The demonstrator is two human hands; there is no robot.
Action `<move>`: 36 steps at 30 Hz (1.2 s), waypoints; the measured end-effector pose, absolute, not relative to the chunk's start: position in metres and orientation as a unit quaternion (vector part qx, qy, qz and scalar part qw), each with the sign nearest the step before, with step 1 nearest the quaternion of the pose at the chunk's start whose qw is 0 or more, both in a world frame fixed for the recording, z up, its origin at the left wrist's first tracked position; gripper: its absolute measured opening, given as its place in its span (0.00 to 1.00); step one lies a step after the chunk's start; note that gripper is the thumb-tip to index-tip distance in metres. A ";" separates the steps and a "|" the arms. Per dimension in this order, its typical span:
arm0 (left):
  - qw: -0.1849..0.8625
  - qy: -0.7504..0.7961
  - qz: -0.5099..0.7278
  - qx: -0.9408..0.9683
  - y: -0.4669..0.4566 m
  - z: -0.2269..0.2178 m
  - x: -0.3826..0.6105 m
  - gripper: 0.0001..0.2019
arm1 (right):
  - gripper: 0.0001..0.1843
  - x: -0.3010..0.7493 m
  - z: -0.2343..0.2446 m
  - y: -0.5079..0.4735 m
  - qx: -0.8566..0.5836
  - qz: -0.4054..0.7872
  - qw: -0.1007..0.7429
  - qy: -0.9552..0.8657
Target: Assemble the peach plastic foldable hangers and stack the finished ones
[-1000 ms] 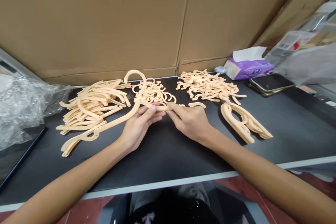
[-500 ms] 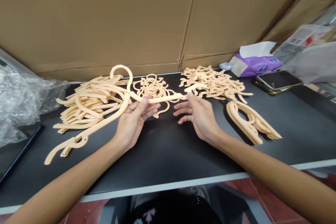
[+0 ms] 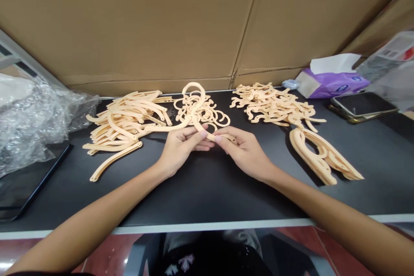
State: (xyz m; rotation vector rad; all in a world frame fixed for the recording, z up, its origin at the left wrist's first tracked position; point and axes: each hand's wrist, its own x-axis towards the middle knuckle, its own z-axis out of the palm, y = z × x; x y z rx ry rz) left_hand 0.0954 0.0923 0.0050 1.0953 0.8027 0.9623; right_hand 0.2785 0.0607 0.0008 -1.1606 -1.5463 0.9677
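Both hands grip one cream plastic folding hanger [image 3: 203,102] above the dark table, its curved hook pointing up and away from me. My left hand [image 3: 183,144] is closed round the hanger just below the hook. My right hand [image 3: 241,148] pinches its right arm, and the fingers hide most of that end. The hanger's left arm reaches out toward a pile of long curved arm pieces [image 3: 124,116]. Behind the hands lies a heap of loose hooks [image 3: 213,112]. To their right is a pile of short wavy pieces [image 3: 273,105].
Several folded hangers [image 3: 323,155] lie stacked at the right. Behind them are a purple tissue pack [image 3: 339,84] and a phone [image 3: 364,105]. Clear plastic wrap [image 3: 29,125] and a dark tablet-like slab [image 3: 42,185] occupy the left. A cardboard wall [image 3: 155,30] closes the back.
The hanger's right arm has swung in and the right hand moved closer to the left. Its left arm has shifted up, away from the table's front. The camera view has turned slightly left.
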 end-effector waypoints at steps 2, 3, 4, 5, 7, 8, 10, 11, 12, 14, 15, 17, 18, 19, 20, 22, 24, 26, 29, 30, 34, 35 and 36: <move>0.674 0.358 0.452 0.461 0.095 0.007 0.095 0.16 | 0.11 0.280 0.001 0.062 -0.483 0.389 0.504 -0.602; 0.674 0.362 0.466 0.444 0.097 0.009 0.095 0.16 | 0.11 0.281 0.001 0.064 -0.483 0.393 0.524 -0.580; 0.674 0.367 0.480 0.425 0.100 0.011 0.094 0.16 | 0.11 0.283 0.001 0.066 -0.481 0.402 0.547 -0.555; 0.672 0.375 0.494 0.406 0.103 0.013 0.092 0.16 | 0.11 0.286 0.002 0.068 -0.477 0.412 0.569 -0.528; 0.661 0.388 0.525 0.371 0.111 0.017 0.086 0.15 | 0.11 0.291 0.004 0.072 -0.467 0.427 0.608 -0.479; 0.649 0.393 0.547 0.354 0.117 0.020 0.082 0.15 | 0.10 0.293 0.005 0.073 -0.464 0.430 0.623 -0.461; 0.613 0.389 0.599 0.336 0.127 0.025 0.073 0.11 | 0.09 0.297 0.008 0.075 -0.461 0.428 0.642 -0.439; 0.590 0.383 0.624 0.339 0.132 0.028 0.068 0.10 | 0.08 0.298 0.010 0.076 -0.461 0.425 0.647 -0.435; 0.568 0.376 0.645 0.348 0.136 0.031 0.064 0.09 | 0.07 0.298 0.011 0.076 -0.461 0.423 0.648 -0.434; 0.530 0.362 0.671 0.371 0.141 0.036 0.058 0.10 | 0.06 0.298 0.011 0.076 -0.463 0.422 0.646 -0.437; 0.519 0.360 0.675 0.380 0.142 0.038 0.057 0.10 | 0.06 0.297 0.011 0.076 -0.463 0.422 0.644 -0.439; 0.499 0.374 0.669 0.405 0.141 0.040 0.056 0.14 | 0.07 0.296 0.011 0.075 -0.463 0.424 0.637 -0.448; 0.489 0.386 0.658 0.423 0.140 0.039 0.056 0.16 | 0.07 0.295 0.011 0.075 -0.463 0.426 0.632 -0.453; 0.475 0.397 0.644 0.448 0.139 0.039 0.057 0.17 | 0.07 0.295 0.010 0.074 -0.464 0.425 0.628 -0.458; 0.458 0.406 0.629 0.479 0.138 0.037 0.057 0.18 | 0.07 0.294 0.010 0.074 -0.465 0.423 0.623 -0.465; 0.415 0.415 0.592 0.552 0.136 0.034 0.058 0.15 | 0.06 0.294 0.010 0.073 -0.468 0.414 0.617 -0.478; 0.381 0.422 0.550 0.612 0.133 0.032 0.058 0.11 | 0.05 0.295 0.009 0.072 -0.470 0.405 0.613 -0.489; 0.375 0.434 0.509 0.642 0.130 0.030 0.060 0.13 | 0.05 0.295 0.009 0.073 -0.471 0.401 0.612 -0.492; 0.399 0.454 0.473 0.641 0.125 0.031 0.064 0.13 | 0.04 0.297 0.009 0.073 -0.473 0.401 0.614 -0.489; 0.407 0.458 0.469 0.636 0.124 0.031 0.065 0.13 | 0.04 0.297 0.009 0.074 -0.475 0.399 0.613 -0.489; 0.465 0.435 0.490 0.595 0.127 0.033 0.064 0.10 | 0.05 0.297 0.010 0.073 -0.480 0.394 0.611 -0.491; 0.494 0.420 0.499 0.575 0.128 0.034 0.063 0.11 | 0.05 0.296 0.010 0.074 -0.479 0.395 0.613 -0.489; 0.525 0.405 0.508 0.550 0.129 0.036 0.061 0.12 | 0.05 0.296 0.010 0.074 -0.477 0.398 0.616 -0.484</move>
